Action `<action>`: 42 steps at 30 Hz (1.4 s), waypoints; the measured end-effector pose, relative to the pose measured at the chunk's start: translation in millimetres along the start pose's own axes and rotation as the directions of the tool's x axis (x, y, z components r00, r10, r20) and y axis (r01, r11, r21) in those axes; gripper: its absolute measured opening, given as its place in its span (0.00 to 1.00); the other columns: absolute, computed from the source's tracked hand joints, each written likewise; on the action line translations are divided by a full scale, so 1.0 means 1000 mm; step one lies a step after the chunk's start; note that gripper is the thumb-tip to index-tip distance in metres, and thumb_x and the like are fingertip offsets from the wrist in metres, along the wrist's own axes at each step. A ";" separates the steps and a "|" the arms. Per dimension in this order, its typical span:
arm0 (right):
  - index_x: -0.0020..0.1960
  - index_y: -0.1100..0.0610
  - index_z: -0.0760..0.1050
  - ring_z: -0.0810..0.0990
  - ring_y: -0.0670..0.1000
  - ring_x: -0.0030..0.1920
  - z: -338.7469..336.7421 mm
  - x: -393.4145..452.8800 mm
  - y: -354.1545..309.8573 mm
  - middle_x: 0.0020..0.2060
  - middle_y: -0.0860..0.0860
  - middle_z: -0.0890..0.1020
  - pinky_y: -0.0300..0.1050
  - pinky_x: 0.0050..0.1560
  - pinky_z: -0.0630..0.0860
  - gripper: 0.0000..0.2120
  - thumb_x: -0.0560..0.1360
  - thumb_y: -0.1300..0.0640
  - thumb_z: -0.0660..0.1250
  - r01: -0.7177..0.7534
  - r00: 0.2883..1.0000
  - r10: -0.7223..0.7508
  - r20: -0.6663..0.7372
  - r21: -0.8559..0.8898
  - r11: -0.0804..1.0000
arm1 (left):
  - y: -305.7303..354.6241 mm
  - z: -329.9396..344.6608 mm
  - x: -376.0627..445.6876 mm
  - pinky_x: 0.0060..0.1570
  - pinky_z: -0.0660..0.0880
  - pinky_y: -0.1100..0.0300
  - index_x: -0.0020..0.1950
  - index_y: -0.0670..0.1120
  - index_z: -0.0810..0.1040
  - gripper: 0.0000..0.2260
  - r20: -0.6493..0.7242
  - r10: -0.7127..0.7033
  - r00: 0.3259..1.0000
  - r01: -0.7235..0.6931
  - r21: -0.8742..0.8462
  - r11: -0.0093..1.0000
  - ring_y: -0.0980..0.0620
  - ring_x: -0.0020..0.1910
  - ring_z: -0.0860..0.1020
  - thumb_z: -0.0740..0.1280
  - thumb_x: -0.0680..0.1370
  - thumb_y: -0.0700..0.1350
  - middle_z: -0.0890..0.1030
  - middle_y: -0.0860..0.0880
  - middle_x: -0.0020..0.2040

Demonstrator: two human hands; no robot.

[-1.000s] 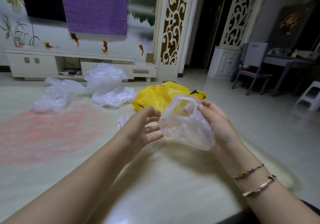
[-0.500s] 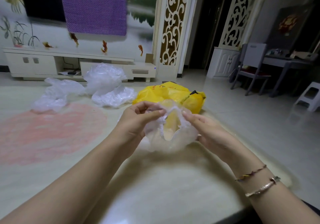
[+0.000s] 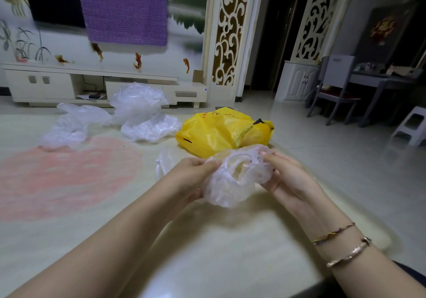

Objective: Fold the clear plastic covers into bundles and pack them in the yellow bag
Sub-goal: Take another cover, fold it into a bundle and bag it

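Pale bench [image 3: 69,217] underneath, printed with a pink patch at left; beyond, a TV stand [image 3: 46,85] and a purple cloth [image 3: 124,9] on the wall; off right, a chair [image 3: 334,90] and a stool [image 3: 410,124].

Yellow bag [image 3: 214,134] lying slumped on the far side of the bench, mouth turned right, contents not readable from here; just behind the hands.

Three loose clear covers [image 3: 138,104] heaped to the left of the bag, unfolded, crumpled; one more small scrap [image 3: 163,164] just beside the left wrist.

Held above the bench, near the bag: one cover [image 3: 232,180], gathered into a puffy wad, elastic rim bunched at top; not yet a tight bundle.

Left hand [image 3: 191,177] curled round the wad's left side, fingertips pinching the rim; right hand [image 3: 283,175] cupping the right side, fingers hooked over the rim.

Judged progress: early to middling; this piece mid-fold, none seen going into the bag, at least four pieces left to bundle and pack.
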State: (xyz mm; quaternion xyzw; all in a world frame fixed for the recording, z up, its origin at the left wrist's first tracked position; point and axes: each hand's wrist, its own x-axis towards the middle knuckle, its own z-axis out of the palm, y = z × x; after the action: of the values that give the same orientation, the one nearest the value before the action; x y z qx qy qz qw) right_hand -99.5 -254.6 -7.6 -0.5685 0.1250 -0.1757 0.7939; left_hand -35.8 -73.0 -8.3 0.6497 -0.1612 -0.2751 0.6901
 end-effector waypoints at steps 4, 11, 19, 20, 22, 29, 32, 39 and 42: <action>0.48 0.61 0.79 0.82 0.51 0.34 -0.006 0.003 -0.001 0.39 0.56 0.84 0.42 0.35 0.78 0.05 0.78 0.62 0.65 0.027 0.996 -0.039 -0.078 -0.142 0.989 | -0.002 -0.002 0.004 0.31 0.79 0.61 0.55 0.35 0.80 0.11 -0.177 0.044 0.983 -0.057 -0.070 0.996 0.52 0.32 0.80 0.66 0.79 0.43 0.82 0.40 0.44; 0.43 0.56 0.78 0.72 0.49 0.26 -0.016 0.011 -0.006 0.30 0.53 0.76 0.35 0.25 0.67 0.04 0.75 0.57 0.69 0.059 0.986 -0.153 -0.069 -0.712 0.699 | -0.005 -0.009 0.013 0.21 0.65 0.67 0.40 0.45 0.76 0.08 -0.366 0.316 0.875 -0.246 0.225 0.943 0.59 0.21 0.70 0.75 0.70 0.39 0.76 0.48 0.32; 0.59 0.53 0.72 0.75 0.49 0.49 -0.027 0.012 0.001 0.53 0.50 0.76 0.43 0.45 0.71 0.12 0.76 0.57 0.65 0.083 0.987 -0.156 0.033 -0.940 0.330 | -0.015 -0.013 0.018 0.37 0.70 0.67 0.55 0.47 0.75 0.20 -0.286 0.308 0.908 -0.142 0.481 0.865 0.55 0.45 0.75 0.78 0.68 0.45 0.76 0.51 0.52; 0.60 0.53 0.72 0.74 0.48 0.54 -0.024 0.008 0.000 0.56 0.49 0.75 0.42 0.50 0.69 0.13 0.76 0.59 0.64 0.167 0.970 -0.217 0.107 -0.945 0.282 | -0.014 -0.011 0.016 0.42 0.70 0.65 0.56 0.49 0.75 0.19 -0.277 0.389 0.878 -0.202 0.524 0.828 0.54 0.49 0.74 0.76 0.69 0.45 0.75 0.53 0.54; 0.60 0.52 0.73 0.72 0.44 0.59 -0.018 -0.002 -0.001 0.59 0.46 0.74 0.39 0.57 0.67 0.14 0.76 0.63 0.61 0.371 0.903 -0.308 0.299 -0.905 0.209 | -0.013 -0.009 0.012 0.49 0.68 0.68 0.54 0.50 0.76 0.13 -0.141 0.621 0.771 -0.396 0.658 0.640 0.53 0.53 0.73 0.72 0.72 0.42 0.76 0.54 0.54; 0.77 0.57 0.57 0.56 0.45 0.75 -0.017 -0.014 0.012 0.77 0.49 0.58 0.33 0.71 0.52 0.24 0.82 0.53 0.55 0.470 0.858 0.217 0.465 -0.882 0.028 | -0.034 0.006 0.007 0.70 0.61 0.54 0.72 0.45 0.67 0.29 0.390 0.281 0.877 -0.425 0.902 0.074 0.46 0.72 0.64 0.52 0.78 0.62 0.71 0.47 0.70; 0.79 0.54 0.42 0.41 0.41 0.76 -0.024 -0.015 0.010 0.78 0.47 0.43 0.31 0.70 0.40 0.31 0.82 0.45 0.51 0.436 0.848 0.357 0.392 -0.898 -0.050 | -0.038 0.004 0.006 0.76 0.43 0.53 0.79 0.48 0.44 0.36 0.359 0.040 0.933 -0.360 0.933 0.023 0.51 0.78 0.41 0.51 0.78 0.66 0.44 0.50 0.80; 0.78 0.46 0.47 0.46 0.32 0.73 -0.035 -0.029 0.000 0.75 0.36 0.51 0.27 0.69 0.46 0.40 0.74 0.39 0.65 0.391 0.870 0.271 0.412 -0.911 0.130 | -0.034 -0.001 0.003 0.75 0.44 0.58 0.79 0.52 0.46 0.41 0.377 0.121 0.918 -0.394 0.899 0.193 0.57 0.77 0.42 0.59 0.73 0.69 0.47 0.57 0.79; 0.67 0.37 0.62 0.59 0.31 0.68 -0.041 -0.035 -0.010 0.65 0.30 0.63 0.31 0.67 0.60 0.33 0.67 0.39 0.73 0.444 0.869 0.158 0.470 -0.879 0.171 | -0.021 -0.001 0.001 0.62 0.62 0.67 0.67 0.55 0.67 0.27 0.358 0.320 0.877 -0.462 0.813 0.355 0.57 0.65 0.60 0.66 0.72 0.64 0.67 0.59 0.66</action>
State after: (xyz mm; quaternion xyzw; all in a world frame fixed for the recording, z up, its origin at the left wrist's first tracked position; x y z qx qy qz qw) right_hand -149.4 -277.9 -11.0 -0.9726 -0.0410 0.0082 0.2286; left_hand -37.8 -72.4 -29.1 0.8314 -0.4762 -0.0227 0.2855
